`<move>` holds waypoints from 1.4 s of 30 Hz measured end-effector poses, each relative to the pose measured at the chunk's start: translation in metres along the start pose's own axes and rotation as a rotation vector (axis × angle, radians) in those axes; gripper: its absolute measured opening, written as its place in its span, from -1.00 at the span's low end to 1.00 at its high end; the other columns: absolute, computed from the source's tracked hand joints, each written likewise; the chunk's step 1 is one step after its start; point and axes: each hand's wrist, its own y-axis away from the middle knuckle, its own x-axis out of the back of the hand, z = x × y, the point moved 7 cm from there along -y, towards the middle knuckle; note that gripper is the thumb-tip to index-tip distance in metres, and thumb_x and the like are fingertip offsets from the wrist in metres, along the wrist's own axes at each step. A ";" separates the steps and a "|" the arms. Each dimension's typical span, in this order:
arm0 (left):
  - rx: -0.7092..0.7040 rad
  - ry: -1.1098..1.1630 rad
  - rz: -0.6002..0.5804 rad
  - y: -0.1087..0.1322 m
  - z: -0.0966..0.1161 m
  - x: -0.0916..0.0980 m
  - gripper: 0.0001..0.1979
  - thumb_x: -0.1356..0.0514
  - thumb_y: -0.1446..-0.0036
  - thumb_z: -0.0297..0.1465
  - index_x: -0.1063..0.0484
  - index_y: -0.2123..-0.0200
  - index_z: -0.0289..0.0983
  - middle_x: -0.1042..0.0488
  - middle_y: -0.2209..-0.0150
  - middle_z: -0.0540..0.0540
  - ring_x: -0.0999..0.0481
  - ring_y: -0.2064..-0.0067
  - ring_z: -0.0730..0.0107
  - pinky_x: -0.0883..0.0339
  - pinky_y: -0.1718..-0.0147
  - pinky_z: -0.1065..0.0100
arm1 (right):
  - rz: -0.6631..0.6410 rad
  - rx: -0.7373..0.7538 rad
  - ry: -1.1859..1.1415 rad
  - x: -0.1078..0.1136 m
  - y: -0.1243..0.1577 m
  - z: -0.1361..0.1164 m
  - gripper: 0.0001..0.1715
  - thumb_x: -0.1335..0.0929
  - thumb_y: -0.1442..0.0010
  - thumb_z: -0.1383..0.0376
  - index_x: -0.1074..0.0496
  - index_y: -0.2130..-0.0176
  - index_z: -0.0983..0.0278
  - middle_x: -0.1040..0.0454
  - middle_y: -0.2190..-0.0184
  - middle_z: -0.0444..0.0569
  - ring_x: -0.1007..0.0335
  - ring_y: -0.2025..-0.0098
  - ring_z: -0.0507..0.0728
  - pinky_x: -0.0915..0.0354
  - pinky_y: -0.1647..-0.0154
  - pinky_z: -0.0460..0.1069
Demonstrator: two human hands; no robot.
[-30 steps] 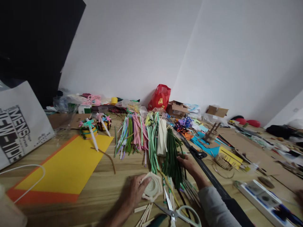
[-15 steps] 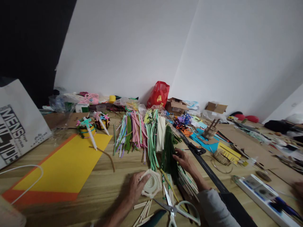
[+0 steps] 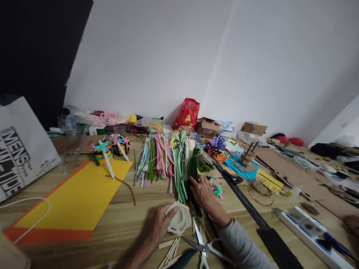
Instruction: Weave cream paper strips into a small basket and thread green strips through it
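Left hand grips frame; right hand touches pipe-cleaners.

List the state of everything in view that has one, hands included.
Left hand: gripping a pale six-sided ring.
Right hand: fingers spread, resting on dark green pipe cleaners.
Scissors: open, lying on the table.
Cardboard box: flaps open.
Red bag: upright against the wall.

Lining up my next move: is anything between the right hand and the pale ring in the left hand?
Yes: dark green pipe cleaners run under the right hand and down between it and the ring in the left hand.
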 end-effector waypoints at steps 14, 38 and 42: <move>0.017 0.000 0.004 0.006 0.015 0.005 -0.55 -0.04 0.00 0.00 -0.33 0.57 -0.27 -0.22 0.58 0.03 -0.19 0.46 0.39 -0.14 0.44 0.41 | 0.154 -0.019 -0.342 0.008 0.001 0.018 -0.35 -0.19 -0.13 0.43 -0.24 -0.21 0.31 -0.46 0.08 0.14 -0.45 0.08 0.23 -0.37 0.03 0.12; 0.024 -0.003 -0.016 0.008 0.015 0.003 -0.59 -0.03 -0.05 -0.07 -0.41 0.51 -0.29 -0.32 0.54 -0.01 -0.26 0.44 0.37 -0.13 0.43 0.42 | 0.420 0.171 -0.475 0.088 -0.067 -0.013 -0.45 -0.16 -0.27 0.36 -0.21 -0.23 0.23 -0.36 -0.03 0.12 -0.33 -0.03 0.19 -0.26 -0.10 0.13; 0.029 -0.015 -0.001 0.009 0.015 0.004 -0.61 -0.04 -0.03 -0.06 -0.39 0.51 -0.27 -0.31 0.54 0.00 -0.25 0.44 0.37 -0.11 0.43 0.42 | 0.244 0.096 -0.465 0.049 -0.088 -0.009 -0.41 -0.17 -0.26 0.34 -0.19 -0.26 0.26 -0.37 -0.08 0.13 -0.37 -0.03 0.18 -0.31 -0.06 0.09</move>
